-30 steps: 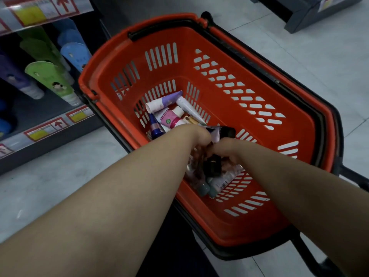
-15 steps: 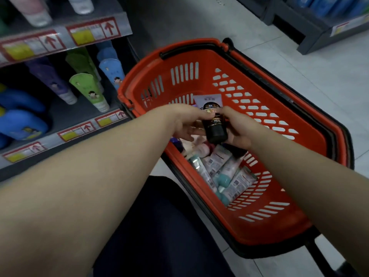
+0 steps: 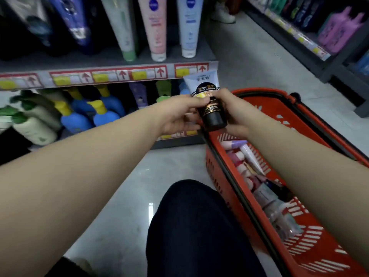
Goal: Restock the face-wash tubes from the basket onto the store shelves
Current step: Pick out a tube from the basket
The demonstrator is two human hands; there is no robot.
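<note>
**A:** What can't you make out?

**B:** The small print on the black tube [image 3: 211, 114], apart from "CREAM CLEANSER". I also can't tell which hand holds the pale tube [image 3: 199, 78] behind it, because only its flat end shows above the fingers. The loose tubes [image 3: 251, 160] in the basket are a blurred heap, partly covered by the right forearm [image 3: 299, 166].

**A:** What's around?

**B:** A shelf edge [image 3: 111, 75] with red-arrow price tags runs across the far left. Above it tall tubes [image 3: 155, 27] stand cap-down, and below it are blue and white pump bottles [image 3: 103, 110]. A dark-trousered knee [image 3: 195, 226] fills the near middle. The red basket [image 3: 319, 124] sits on the floor at right, and more shelving [image 3: 339, 37] lines the far right.

**A:** And the hands?

**B:** They're together. The left hand [image 3: 177, 114] and the right hand [image 3: 237, 114] each grip the black tube from one side, with its cap pointing near. The tube is between them, at the basket's far left corner, in front of the lower shelf.
</note>
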